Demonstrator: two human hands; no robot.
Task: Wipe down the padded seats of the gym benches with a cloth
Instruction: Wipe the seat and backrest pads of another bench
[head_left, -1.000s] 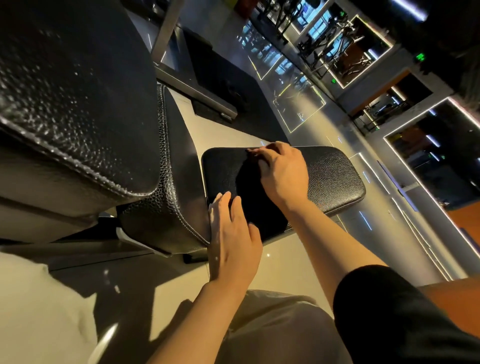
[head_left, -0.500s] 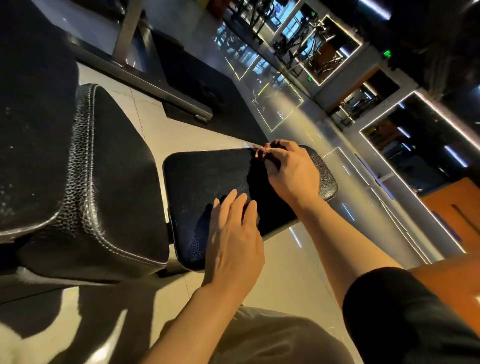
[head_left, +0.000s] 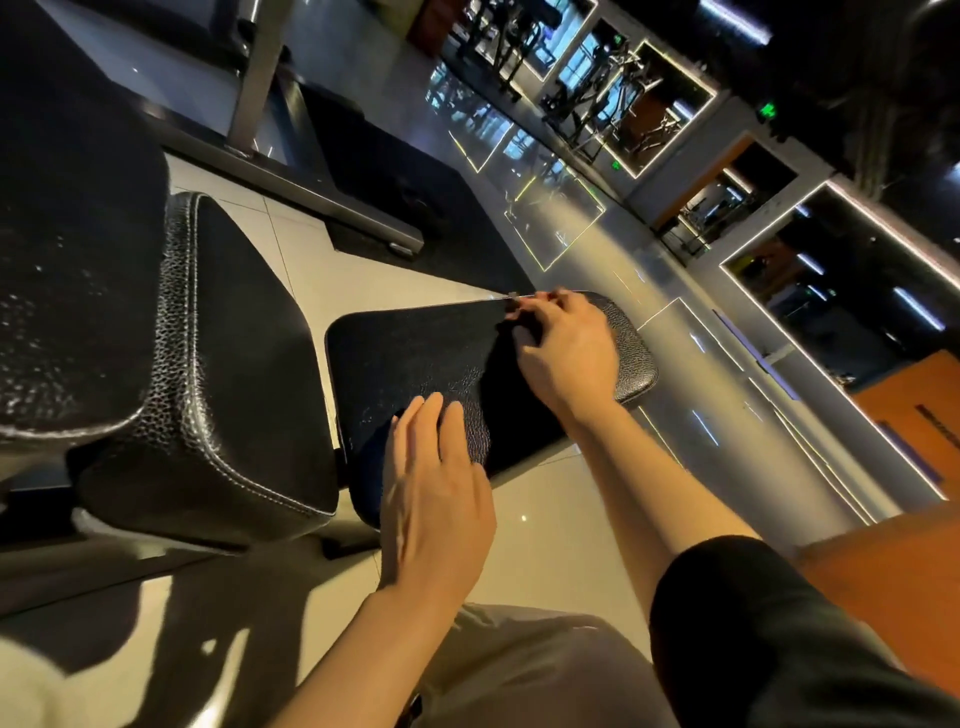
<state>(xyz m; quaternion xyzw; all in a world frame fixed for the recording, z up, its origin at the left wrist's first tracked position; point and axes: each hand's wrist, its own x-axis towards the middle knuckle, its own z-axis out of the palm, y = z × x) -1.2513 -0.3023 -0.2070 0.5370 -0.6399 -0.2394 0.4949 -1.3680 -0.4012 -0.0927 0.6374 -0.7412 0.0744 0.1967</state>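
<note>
A glossy tiled gym floor (head_left: 545, 525) stretches out to lit mirror panels and exercise machines (head_left: 597, 98) along the far wall, with a black rubber mat (head_left: 395, 176) and a steel frame base (head_left: 332, 202) lying behind the benches. In the middle stands a small black padded seat (head_left: 415, 353), its pebbled cover catching the light. A dark cloth (head_left: 498, 410) is spread over the right part of this seat, from the far edge to the near edge; against the black padding its outline is hard to trace. The right hand (head_left: 566, 353) sits at the far edge of the seat, its fingers (head_left: 540, 301) curled and pinching the far corner of the cloth. The left hand (head_left: 436, 493) lies flat near the near edge, its fingers (head_left: 421, 421) straight and close together, pressing on the cloth and the pad. Left of the seat, just beside it, is a larger black pad (head_left: 234, 364) with white stitching, and a still larger pad (head_left: 67, 260) fills the left edge of the view. A black sleeve (head_left: 753, 623) covers the right upper arm, and light trousers (head_left: 519, 670) show below.
</note>
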